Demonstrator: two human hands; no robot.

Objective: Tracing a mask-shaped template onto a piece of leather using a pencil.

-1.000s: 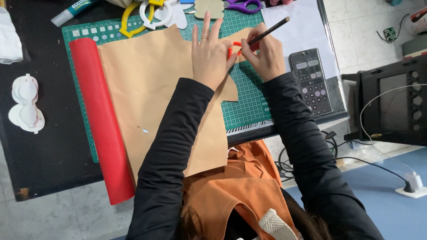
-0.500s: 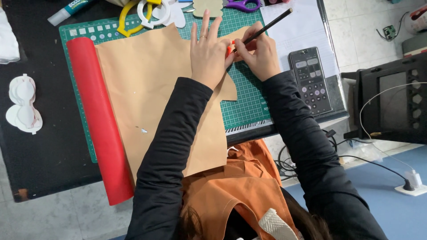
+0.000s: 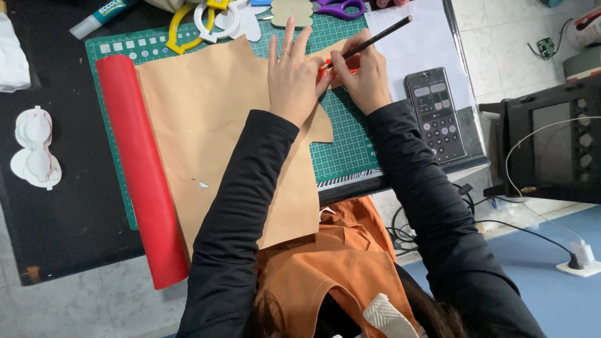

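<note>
My left hand lies flat with fingers spread, pressing down on a tan sheet of leather-like material. My right hand is just beside it, fingers pinched around a black pencil whose tip meets the sheet next to my left fingertips, where a small red-orange piece shows between the two hands. The pencil's far end points up toward the far right of the surface.

The tan sheet covers most of a green gridded cutting mat and hangs over the near edge of the dark surface, toward my orange apron. Along the sheet's left side it curls into a red roll, which also juts past the near edge.

Near the right edge of the surface a dark phone lies on white paper. At the far edge are yellow and white cut-out shapes, purple-handled scissors and a glue stick. Toward the left edge rests a white layered cut-out.
</note>
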